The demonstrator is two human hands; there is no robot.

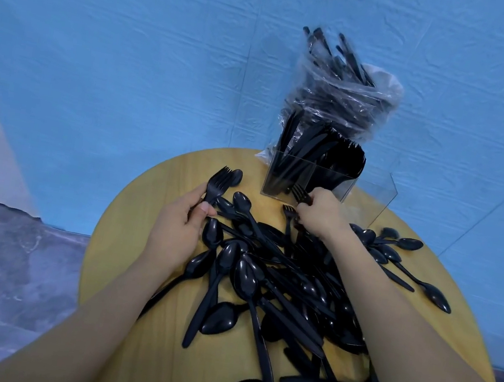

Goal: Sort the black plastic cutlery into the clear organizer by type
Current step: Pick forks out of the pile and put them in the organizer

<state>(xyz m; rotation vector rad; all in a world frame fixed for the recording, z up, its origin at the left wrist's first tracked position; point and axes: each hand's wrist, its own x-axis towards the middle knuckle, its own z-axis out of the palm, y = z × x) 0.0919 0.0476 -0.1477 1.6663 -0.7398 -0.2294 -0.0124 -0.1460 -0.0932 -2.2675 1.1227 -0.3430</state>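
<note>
Forks stand tines-up in the clear organizer (311, 180), filling the compartment just beyond the right hand (319, 216), while black knives stand upright in the compartment to that hand's far left. A further clear compartment on the organizer's right side shows nothing black through its wall. Behind the organizer, farther from both hands, a clear plastic bag (341, 96) packed with more black cutlery leans up against the blue backdrop (136, 40). The right hand is curled around a fork (300, 193), its tines pointing toward the organizer's front wall, and a second fork (289, 211) lies just left of its knuckles. The left hand (178, 228) pinches another fork (217, 185) between thumb and fingers, tines raised away from the wrist; a spoon (235, 177) lies just past it. Between and beneath the two forearms, a loose pile of spoons and knives (278, 287) spreads over the round wooden table (126, 352), with a few spoons scattered to the right of the right wrist.
</note>
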